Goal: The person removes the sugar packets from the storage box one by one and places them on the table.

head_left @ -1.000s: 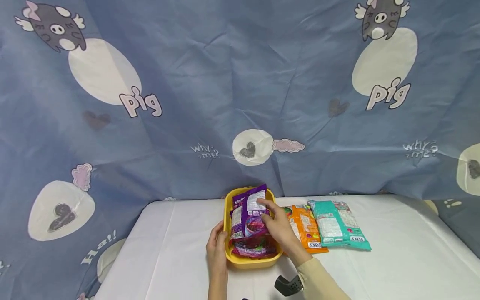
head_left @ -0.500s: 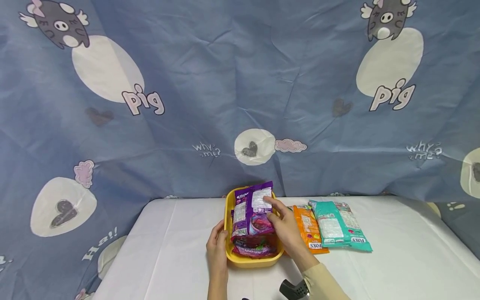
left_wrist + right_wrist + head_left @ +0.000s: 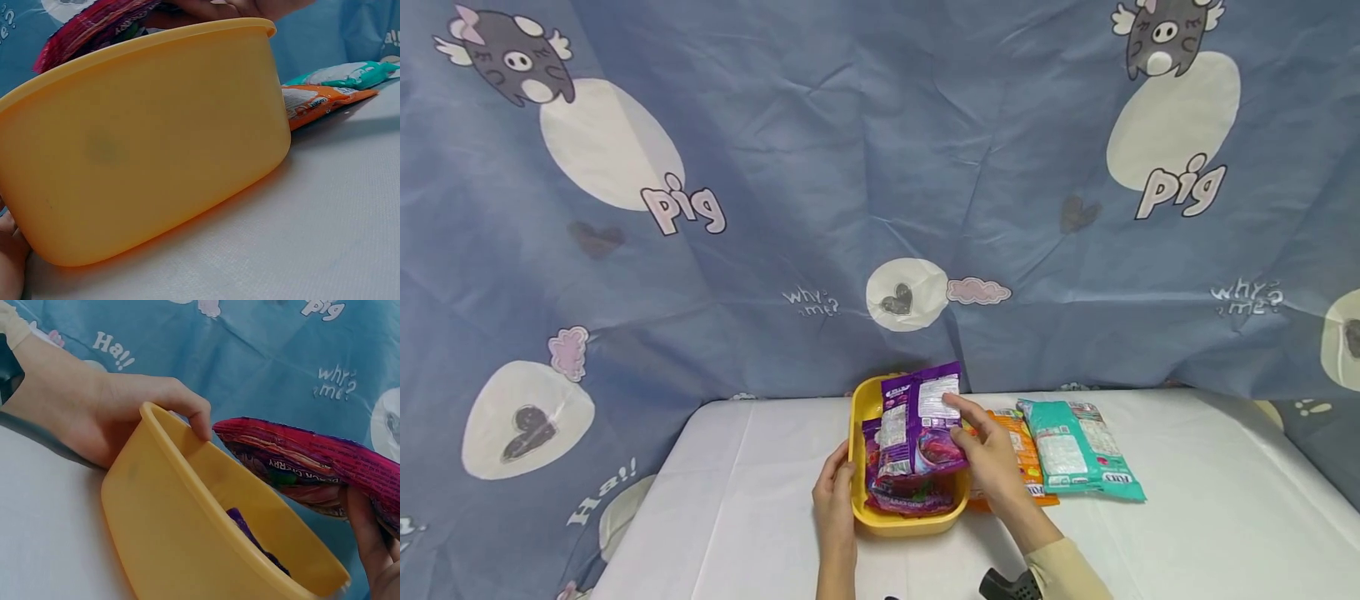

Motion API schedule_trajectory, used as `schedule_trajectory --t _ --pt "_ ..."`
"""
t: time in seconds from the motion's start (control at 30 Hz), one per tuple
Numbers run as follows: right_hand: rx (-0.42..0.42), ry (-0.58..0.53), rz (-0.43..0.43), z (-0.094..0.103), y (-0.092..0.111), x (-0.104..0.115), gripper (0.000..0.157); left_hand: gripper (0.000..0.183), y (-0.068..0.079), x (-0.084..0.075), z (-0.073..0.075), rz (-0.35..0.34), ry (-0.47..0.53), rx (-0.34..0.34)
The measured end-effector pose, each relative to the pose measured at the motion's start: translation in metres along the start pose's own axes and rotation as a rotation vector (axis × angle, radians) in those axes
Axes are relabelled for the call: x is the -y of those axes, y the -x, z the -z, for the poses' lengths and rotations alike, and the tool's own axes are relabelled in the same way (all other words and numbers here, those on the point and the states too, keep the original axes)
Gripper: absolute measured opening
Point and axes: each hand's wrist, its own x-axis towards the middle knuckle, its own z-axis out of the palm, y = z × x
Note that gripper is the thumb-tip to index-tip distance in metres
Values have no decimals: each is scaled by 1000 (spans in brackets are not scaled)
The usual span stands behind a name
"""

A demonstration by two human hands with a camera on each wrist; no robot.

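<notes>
My right hand (image 3: 996,462) pinches a purple candy bag (image 3: 917,417) by its right side, fingers on top and thumb lower down. In the right wrist view, this bag (image 3: 287,456) is above the rim of a yellow plastic tub (image 3: 162,519), its "black cherry" print partly readable. Another purple candy bag (image 3: 913,500) lies inside the tub, partly covered by the held one in the head view. My left hand (image 3: 833,500) grips the tub's left wall, a digit hooked over the rim. Most of the left hand is hidden in the left wrist view.
An orange candy bag (image 3: 1026,450) lies right of the tub, partly behind the right hand. Beside it is a teal candy bag (image 3: 1075,450). A white cloth (image 3: 760,500) covers the table, and a blue patterned curtain (image 3: 775,208) hangs behind. A black strap device (image 3: 1011,586) sits at the right wrist.
The right hand has moved right with the purple candy bag, from over the tub's middle toward its right rim, uncovering more of the bag beneath. The left hand stays on the tub.
</notes>
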Motion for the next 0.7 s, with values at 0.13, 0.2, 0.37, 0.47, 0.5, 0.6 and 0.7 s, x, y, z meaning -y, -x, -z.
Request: schedule_trajectory --t 0.13,0.2,0.37,0.47,0.5,0.6,0.7 --pt "-9 -9 22 5 2 -1 41 36 0 0 -1 5 -9 -6" --pt "-8 -14 35 7 4 -2 41 36 0 0 -1 9 -12 -10" --pt "-9 -19 15 12 7 -3 40 36 0 -1 -1 6 -20 -16" --pt "-3 -36 11 15 8 -3 41 35 0 0 -1 -4 -19 -14" --pt "-2 -42 15 16 9 -3 42 35 -1 0 -1 -7 -21 -14" --pt "-2 -61 31 18 10 -4 42 35 -1 0 0 -12 -16 -11" --pt "-13 -55 37 19 11 -6 43 35 -1 0 0 -7 -14 -11"
